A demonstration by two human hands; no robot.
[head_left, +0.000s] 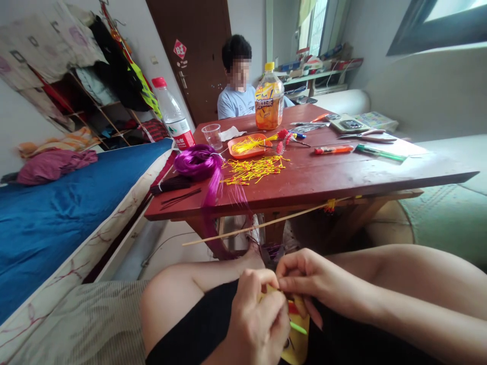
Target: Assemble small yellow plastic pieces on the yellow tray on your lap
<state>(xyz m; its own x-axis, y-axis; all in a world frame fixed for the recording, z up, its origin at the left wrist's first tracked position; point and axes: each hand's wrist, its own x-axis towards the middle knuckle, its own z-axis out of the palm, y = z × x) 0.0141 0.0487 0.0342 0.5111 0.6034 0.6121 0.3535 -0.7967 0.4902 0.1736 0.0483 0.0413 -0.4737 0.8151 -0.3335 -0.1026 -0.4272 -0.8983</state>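
Observation:
Above my lap, my left hand (256, 312) is closed, its fingers bent into a pinch. My right hand (310, 276) meets it, thumb and forefinger pressed together at the left fingertips. Whatever small thing lies between them is hidden by the fingers. Just below, a yellow item (300, 347) with a red band shows partly behind the left hand, and a bright green stick-like piece (299, 328) lies across it. Ahead on the table are a pile of short yellow strands with red ends (254, 170) and a coil of purple thread (198, 161).
A thin wooden stick (258, 225) juts along the near edge of the red table (323, 185). The tabletop holds an orange tray (233, 153), a tea bottle (269, 101), a red-capped bottle (175, 119), a plastic cup (212, 136) and pliers (367, 134). Another person (236, 99) sits beyond.

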